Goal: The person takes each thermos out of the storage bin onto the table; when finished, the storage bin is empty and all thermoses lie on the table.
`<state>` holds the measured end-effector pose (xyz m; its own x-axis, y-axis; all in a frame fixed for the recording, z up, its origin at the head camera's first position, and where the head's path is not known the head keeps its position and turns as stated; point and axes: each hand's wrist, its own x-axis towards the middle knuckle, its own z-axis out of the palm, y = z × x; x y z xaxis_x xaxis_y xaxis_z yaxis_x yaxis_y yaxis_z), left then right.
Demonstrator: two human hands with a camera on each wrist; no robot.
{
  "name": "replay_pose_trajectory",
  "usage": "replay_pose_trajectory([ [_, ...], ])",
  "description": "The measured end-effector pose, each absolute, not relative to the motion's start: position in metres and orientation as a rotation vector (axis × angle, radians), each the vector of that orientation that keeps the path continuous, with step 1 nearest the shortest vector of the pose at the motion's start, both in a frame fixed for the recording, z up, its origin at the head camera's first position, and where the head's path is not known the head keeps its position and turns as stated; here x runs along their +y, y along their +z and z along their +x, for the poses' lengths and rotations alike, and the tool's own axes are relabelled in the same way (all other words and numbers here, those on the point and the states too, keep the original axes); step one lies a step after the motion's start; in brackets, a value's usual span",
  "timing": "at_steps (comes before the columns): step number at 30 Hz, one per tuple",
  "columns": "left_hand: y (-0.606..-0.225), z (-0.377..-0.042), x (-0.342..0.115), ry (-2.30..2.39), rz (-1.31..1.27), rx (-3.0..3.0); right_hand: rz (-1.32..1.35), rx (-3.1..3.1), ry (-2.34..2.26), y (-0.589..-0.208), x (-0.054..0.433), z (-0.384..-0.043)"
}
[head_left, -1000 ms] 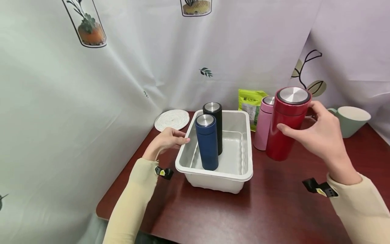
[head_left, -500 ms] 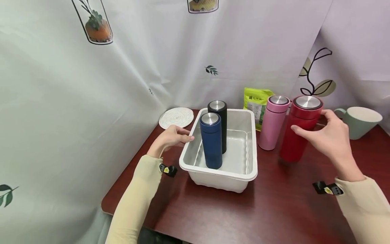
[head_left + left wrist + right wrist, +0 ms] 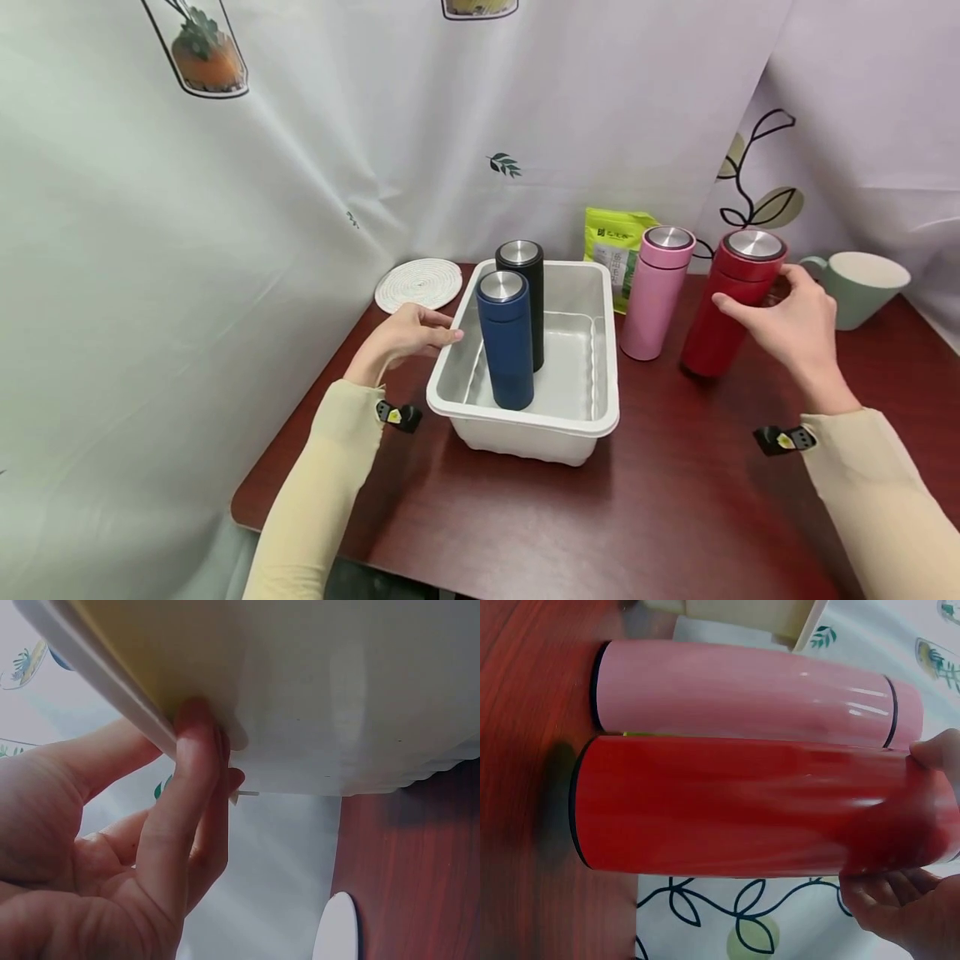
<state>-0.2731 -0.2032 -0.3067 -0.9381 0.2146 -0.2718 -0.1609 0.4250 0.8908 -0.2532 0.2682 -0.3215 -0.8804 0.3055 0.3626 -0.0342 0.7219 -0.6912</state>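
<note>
My right hand [image 3: 798, 321] grips a red thermos [image 3: 723, 321] near its top, thumb on the near side and fingers behind. The thermos stands upright, its base right at the tabletop, just right of a pink thermos [image 3: 654, 300]. In the right wrist view the red thermos [image 3: 757, 806] fills the middle, with the pink one [image 3: 742, 694] alongside. My left hand [image 3: 412, 333] pinches the left rim of a white plastic tub [image 3: 525, 425], thumb over the edge and fingers against the outer wall. Inside the tub stand a blue thermos [image 3: 507, 350] and a black thermos [image 3: 531, 283] behind it.
A yellow-green pouch [image 3: 611, 250] leans at the back behind the pink thermos. At the far right stands a pale green mug [image 3: 862, 287]. A round white woven mat [image 3: 418, 285] lies at the back left. Printed fabric [image 3: 300, 183] hangs along the table's back and left.
My right hand has carried the red thermos away from the tub and down to the tabletop, opening a gap beside the pink thermos. My left hand stays on the tub's rim.
</note>
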Motion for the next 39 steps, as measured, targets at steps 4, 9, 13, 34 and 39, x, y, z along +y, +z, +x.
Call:
replay_pose_trajectory([
  [4,-0.305,-0.272,-0.203,1.502,0.042,2.350,-0.202,-2.471,0.979,-0.322,0.271,-0.260],
  [9,-0.304,-0.271,-0.201,1.492,0.048,2.352,-0.220,-2.474,0.983,-0.327,0.274,-0.264],
  [13,-0.306,-0.272,-0.201,1.496,0.056,2.348,-0.242,-2.477,1.013,-0.332,0.278,-0.266],
  [34,-0.310,-0.272,-0.203,1.533,0.060,2.347,-0.182,-2.554,1.036,-0.334,0.286,-0.268],
  [39,-0.310,-0.271,-0.204,1.538,0.064,2.340,-0.179,-2.570,1.039,-0.333,0.283,-0.267],
])
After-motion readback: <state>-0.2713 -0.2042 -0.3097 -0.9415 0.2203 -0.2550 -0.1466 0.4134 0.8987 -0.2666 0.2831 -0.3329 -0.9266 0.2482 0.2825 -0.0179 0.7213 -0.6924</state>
